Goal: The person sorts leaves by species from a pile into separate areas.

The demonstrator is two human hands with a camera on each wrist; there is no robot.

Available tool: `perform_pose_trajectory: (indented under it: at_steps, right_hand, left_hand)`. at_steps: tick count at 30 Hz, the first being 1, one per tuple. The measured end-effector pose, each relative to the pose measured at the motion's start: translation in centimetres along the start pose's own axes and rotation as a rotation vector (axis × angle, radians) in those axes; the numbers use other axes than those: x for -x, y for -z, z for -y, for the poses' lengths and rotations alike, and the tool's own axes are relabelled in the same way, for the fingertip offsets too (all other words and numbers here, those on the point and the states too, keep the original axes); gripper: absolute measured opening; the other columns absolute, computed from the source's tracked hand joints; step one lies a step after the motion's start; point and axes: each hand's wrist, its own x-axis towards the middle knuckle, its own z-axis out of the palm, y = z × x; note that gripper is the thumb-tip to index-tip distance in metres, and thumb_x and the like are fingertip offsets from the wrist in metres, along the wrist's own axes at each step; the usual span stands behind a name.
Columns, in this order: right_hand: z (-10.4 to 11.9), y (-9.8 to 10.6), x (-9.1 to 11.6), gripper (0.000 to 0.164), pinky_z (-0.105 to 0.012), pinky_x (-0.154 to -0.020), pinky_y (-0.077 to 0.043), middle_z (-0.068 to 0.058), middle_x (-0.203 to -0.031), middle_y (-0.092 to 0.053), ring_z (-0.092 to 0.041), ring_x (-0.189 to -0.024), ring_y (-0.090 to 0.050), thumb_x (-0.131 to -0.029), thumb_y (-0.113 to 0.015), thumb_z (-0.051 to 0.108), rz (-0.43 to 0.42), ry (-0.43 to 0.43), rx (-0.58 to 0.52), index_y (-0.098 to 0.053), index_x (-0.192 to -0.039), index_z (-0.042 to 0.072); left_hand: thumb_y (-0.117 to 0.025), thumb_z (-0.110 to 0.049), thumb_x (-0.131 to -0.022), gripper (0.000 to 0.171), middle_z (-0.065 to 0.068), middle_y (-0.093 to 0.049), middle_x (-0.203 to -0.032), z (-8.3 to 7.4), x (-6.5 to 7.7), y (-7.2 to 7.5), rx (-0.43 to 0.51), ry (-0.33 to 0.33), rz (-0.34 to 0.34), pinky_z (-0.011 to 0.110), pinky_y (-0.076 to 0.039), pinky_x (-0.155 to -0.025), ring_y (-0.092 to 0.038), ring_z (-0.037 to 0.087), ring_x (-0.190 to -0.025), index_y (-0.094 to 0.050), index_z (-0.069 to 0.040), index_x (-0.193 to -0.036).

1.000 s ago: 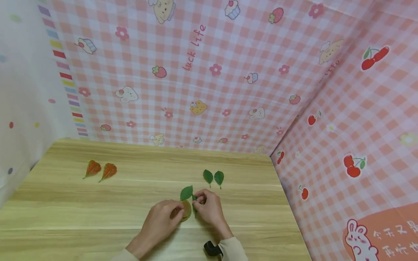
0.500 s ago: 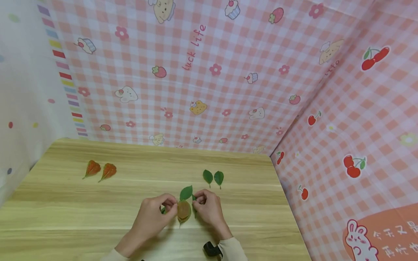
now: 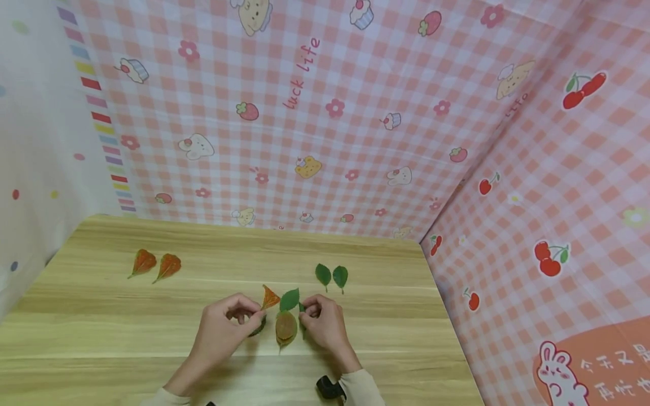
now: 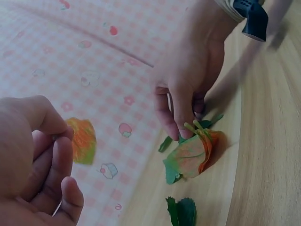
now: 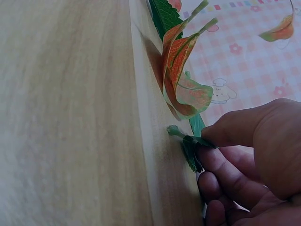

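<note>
In the head view, my left hand (image 3: 223,324) pinches an orange leaf (image 3: 271,297) by its stalk end, raised above the table in the left wrist view. My right hand (image 3: 325,324) holds a small green leaf (image 5: 190,150) between thumb and fingers, low at the table. Between the hands lie overlapping orange-green leaves (image 3: 286,327), curled up at the edges, with their stalks toward me. Just beyond them is a green leaf (image 3: 290,300). Another green leaf (image 3: 258,327) lies partly hidden behind my left fingertips.
Two reddish-orange leaves (image 3: 168,266) lie at the back left of the wooden table (image 3: 228,259). A pair of green leaves (image 3: 340,277) lies beyond my right hand. Checked cloth walls (image 3: 218,175) stand behind and to the right.
My left hand has drawn away leftward from the middle leaves, and an orange leaf now shows in its fingertips. My right hand has stayed in place.
</note>
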Motion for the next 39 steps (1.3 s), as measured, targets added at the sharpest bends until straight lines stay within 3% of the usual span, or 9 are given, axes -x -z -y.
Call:
perform_pose_trajectory:
  at_steps: [6,9,14,21,28,35,39]
  right_hand:
    - [-0.2,0.0,0.0,0.013,-0.020,-0.073,-0.056,-0.003,-0.083,-0.080,0.000,-0.074,-0.066,-0.093,-0.084,0.002,0.000,0.015,-0.015,-0.081,-0.106,0.003]
    - [-1.2,-0.3,-0.1,0.012,-0.021,-0.070,-0.057,-0.002,-0.081,-0.080,-0.001,-0.072,-0.067,-0.093,-0.083,0.002,-0.022,0.087,-0.028,-0.081,-0.105,0.003]
    - [-2.4,-0.6,-0.3,0.011,-0.022,-0.067,-0.057,0.004,-0.078,-0.078,0.000,-0.071,-0.067,-0.091,-0.083,0.006,-0.048,0.153,-0.050,-0.081,-0.102,0.006]
    - [-0.3,0.1,0.1,0.013,-0.020,-0.073,-0.056,-0.004,-0.081,-0.080,0.001,-0.074,-0.065,-0.092,-0.082,0.002,-0.013,0.039,-0.027,-0.082,-0.104,0.003]
    - [-0.7,-0.1,0.2,0.013,-0.021,-0.069,-0.057,-0.003,-0.079,-0.078,0.002,-0.072,-0.064,-0.090,-0.081,0.000,-0.037,0.100,0.006,-0.080,-0.103,0.000]
    - [-0.2,0.1,0.1,0.012,-0.020,-0.073,-0.056,-0.003,-0.082,-0.080,0.000,-0.075,-0.066,-0.093,-0.083,0.002,-0.002,0.014,-0.003,-0.082,-0.105,0.003]
    - [-0.1,0.1,0.0,0.012,-0.019,-0.073,-0.056,-0.004,-0.083,-0.080,0.000,-0.075,-0.066,-0.093,-0.083,0.001,-0.001,0.007,0.005,-0.081,-0.105,0.003]
  left_hand:
    - [-0.091,-0.016,-0.098,0.011,-0.002,-0.084,-0.095,0.4,0.1,0.7,-0.005,0.090,0.022,0.025,-0.062,-0.077,-0.073,0.005,-0.080,-0.082,-0.022,-0.094]
    - [-0.091,-0.018,-0.098,0.010,-0.002,-0.085,-0.095,0.6,0.2,0.9,0.005,0.117,0.015,0.024,-0.062,-0.079,-0.074,0.005,-0.083,-0.082,-0.020,-0.099]
    - [-0.089,-0.013,-0.099,0.019,0.002,-0.086,-0.098,1.0,0.2,1.2,0.020,0.073,-0.002,0.022,-0.061,-0.078,-0.073,0.003,-0.086,-0.082,-0.011,-0.117]
    - [-0.081,-0.010,-0.104,0.015,0.009,-0.086,-0.109,1.6,0.1,1.6,-0.017,0.080,-0.012,0.022,-0.062,-0.083,-0.071,-0.003,-0.096,-0.085,-0.008,-0.119]
    - [-0.081,-0.013,-0.105,0.009,0.003,-0.083,-0.112,2.1,0.2,2.1,-0.031,0.069,-0.051,0.022,-0.059,-0.080,-0.068,-0.002,-0.097,-0.088,-0.016,-0.110]
    - [-0.081,-0.013,-0.106,0.009,0.001,-0.081,-0.105,2.6,0.1,3.0,-0.102,0.082,-0.073,0.020,-0.057,-0.076,-0.065,-0.002,-0.090,-0.086,-0.016,-0.112]
    - [-0.078,-0.015,-0.108,0.008,0.004,-0.082,-0.104,3.0,-0.1,3.5,-0.159,0.088,-0.074,0.020,-0.057,-0.076,-0.066,-0.004,-0.091,-0.084,-0.014,-0.114]
